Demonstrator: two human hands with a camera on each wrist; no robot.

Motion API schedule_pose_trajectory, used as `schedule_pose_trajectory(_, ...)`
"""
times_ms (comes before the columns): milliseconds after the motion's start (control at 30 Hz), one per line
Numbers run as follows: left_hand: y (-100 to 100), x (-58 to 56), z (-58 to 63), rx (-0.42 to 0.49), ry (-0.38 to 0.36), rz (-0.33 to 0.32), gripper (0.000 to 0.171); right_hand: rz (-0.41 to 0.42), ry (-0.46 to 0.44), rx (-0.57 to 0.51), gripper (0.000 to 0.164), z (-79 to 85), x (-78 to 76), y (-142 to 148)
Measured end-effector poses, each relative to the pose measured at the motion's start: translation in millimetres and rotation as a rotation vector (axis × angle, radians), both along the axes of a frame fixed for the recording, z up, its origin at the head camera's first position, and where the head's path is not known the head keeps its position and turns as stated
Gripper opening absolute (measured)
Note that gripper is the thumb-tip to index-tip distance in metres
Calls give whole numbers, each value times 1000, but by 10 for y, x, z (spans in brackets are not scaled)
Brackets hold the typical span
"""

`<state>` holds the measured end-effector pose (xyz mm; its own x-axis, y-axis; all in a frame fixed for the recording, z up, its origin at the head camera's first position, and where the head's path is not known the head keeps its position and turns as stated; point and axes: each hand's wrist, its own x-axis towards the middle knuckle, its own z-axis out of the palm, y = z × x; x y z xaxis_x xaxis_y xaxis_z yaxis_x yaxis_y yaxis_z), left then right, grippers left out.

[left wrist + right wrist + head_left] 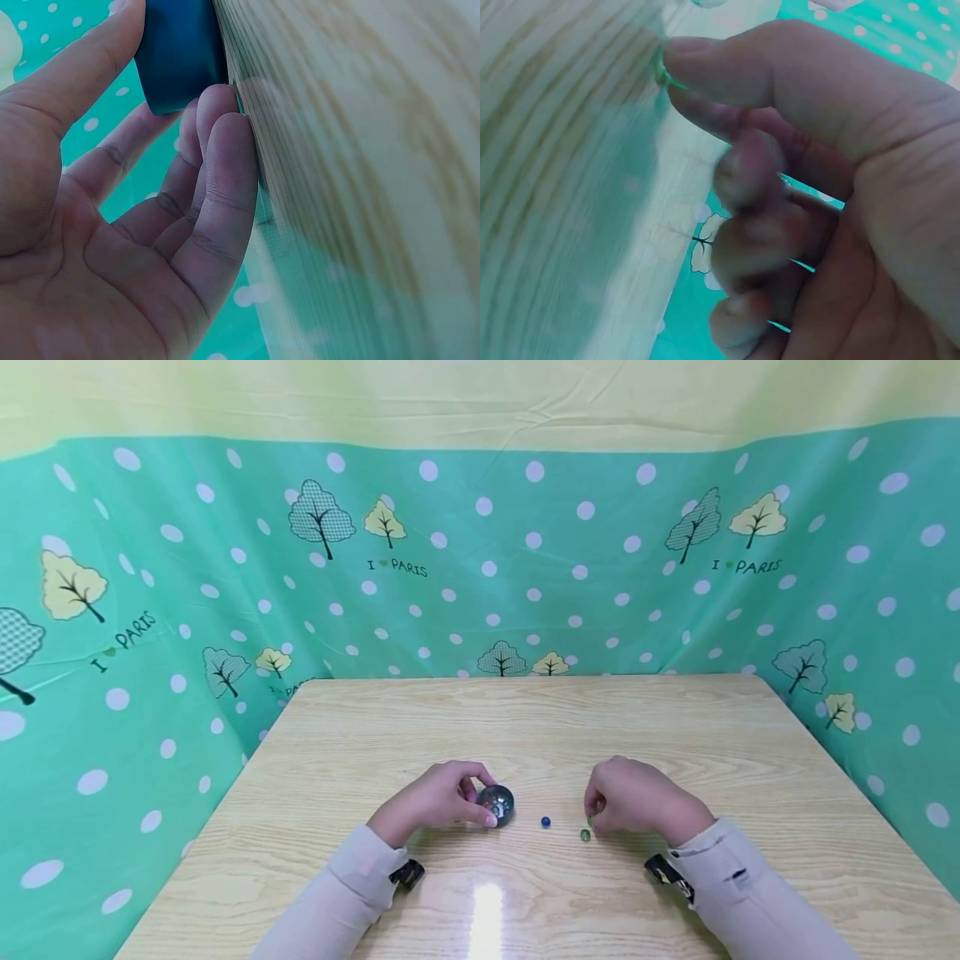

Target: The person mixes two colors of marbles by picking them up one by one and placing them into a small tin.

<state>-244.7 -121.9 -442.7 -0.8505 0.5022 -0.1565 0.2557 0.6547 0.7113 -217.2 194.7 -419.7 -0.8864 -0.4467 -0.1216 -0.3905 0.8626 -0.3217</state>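
Observation:
My left hand point(442, 795) grips a small round dark-blue metal tin point(497, 804) between thumb and fingers at its left side. Shiny round shapes show inside its top in the head view. From the left wrist, the tin point(184, 56) appears as a smooth blue side wall standing on the tabletop, while the lower fingers lie curled beside it. My right hand point(637, 797) pinches a small green marble point(661, 75) between thumb and index fingertips, low at the table. Just in front of those fingertips lies another green marble point(585, 834). A blue marble point(545, 822) sits between the two hands.
The light wood-grain table point(525, 727) carries all of this, with a bright light reflection near its front. A green dotted cloth point(532, 552) with printed trees hangs behind it and along both sides. Black straps point(407, 874) circle both wrists.

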Motion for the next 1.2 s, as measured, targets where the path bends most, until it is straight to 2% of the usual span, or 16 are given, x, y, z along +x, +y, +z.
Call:
schedule_pose_trajectory(300, -17, 6, 8, 8, 5, -2, 44, -55, 70, 35, 21, -40, -34, -61)
schedule_pose_trajectory(533, -28, 9, 5, 3, 4, 3, 44, -7, 173, 59, 22, -47, -32, -91)
schedule_pose_trajectory(700, -22, 12, 13, -9, 2, 4, 44, -12, 175, 71, 25, -54, -62, -138)
schedule_pose_trajectory(1033, -21, 2, 5, -13, -5, 11, 44, -5, 143, 113, 31, -23, -249, -360)
schedule_pose_trajectory(1200, -11, -5, 5, -14, -8, 9, 45, 4, 125, 142, 32, 0, -280, -444)
